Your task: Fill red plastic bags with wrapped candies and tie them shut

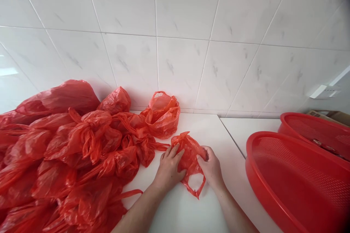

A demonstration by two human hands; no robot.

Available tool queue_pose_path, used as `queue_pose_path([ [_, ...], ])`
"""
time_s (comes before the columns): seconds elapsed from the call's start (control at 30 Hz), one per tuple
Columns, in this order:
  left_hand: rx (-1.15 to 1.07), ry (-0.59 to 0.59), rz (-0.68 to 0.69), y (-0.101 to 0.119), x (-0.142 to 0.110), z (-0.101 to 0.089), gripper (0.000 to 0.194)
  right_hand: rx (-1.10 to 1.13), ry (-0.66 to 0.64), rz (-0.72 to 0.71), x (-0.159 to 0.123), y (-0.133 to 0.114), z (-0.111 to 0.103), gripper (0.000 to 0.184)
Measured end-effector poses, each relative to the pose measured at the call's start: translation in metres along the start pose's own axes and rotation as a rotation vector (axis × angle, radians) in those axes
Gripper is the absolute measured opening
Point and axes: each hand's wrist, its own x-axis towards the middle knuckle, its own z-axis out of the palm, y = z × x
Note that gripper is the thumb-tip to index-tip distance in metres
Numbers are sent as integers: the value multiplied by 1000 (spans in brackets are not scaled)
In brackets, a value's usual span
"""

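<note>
A thin red plastic bag [191,153] lies crumpled on the white table [188,214], one handle loop pointing toward me. My left hand [171,162] rests on the bag's left side with its fingers spread. At the right edge, my right hand [210,165] pinches the plastic between thumb and fingers. Whatever may be inside the bag cannot be made out. Just beyond it, close to the wall, stands another red bag [164,116] with its handles up.
A big heap of red plastic bags [68,153] covers the table's left side. On the right are two red perforated baskets [255,174], the farther one holding small dark items. Behind it sits a cardboard box [336,116]. The tiled wall [183,69] bounds the table's back.
</note>
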Motion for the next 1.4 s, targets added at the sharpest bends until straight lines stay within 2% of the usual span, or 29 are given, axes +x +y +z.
queue_pose_path([
  [0.27, -51, -17, 63, 5, -2, -5, 41, 108, 43, 26, 2, 7, -2, 31],
  [0.43, -74, 11, 17, 8, -3, -6, 64, 157, 25, 64, 2, 7, -4, 33],
  [0.47, -73, 7, 28, 9, -3, -7, 64, 153, 21, 64, 2, 6, -4, 32],
  [0.67, -119, -37, 170, 21, -2, -18, 22, 98, -18, -18, -3, 1, -1, 43],
  [0.8, -144, -93, 222, 27, -3, -25, 14, 66, -79, -32, -6, 0, 5, 51],
  [1.0, -150, -146, 239, 26, -6, -21, 11, -11, -38, -10, -2, 3, 10, 38],
  [1.07, -138, -107, 208, 23, -6, -18, 13, -28, -6, -10, -1, 4, 9, 37],
  [1.17, -95, 30, 92, 16, -4, -14, 28, -50, 32, 11, -1, 4, 8, 39],
  [1.3, -49, 155, -57, 5, -1, -13, 15, -35, 29, 64, -2, 2, 6, 40],
  [1.4, -54, 217, -150, -1, -1, -12, 25, -34, 2, 61, -3, 1, 5, 39],
])
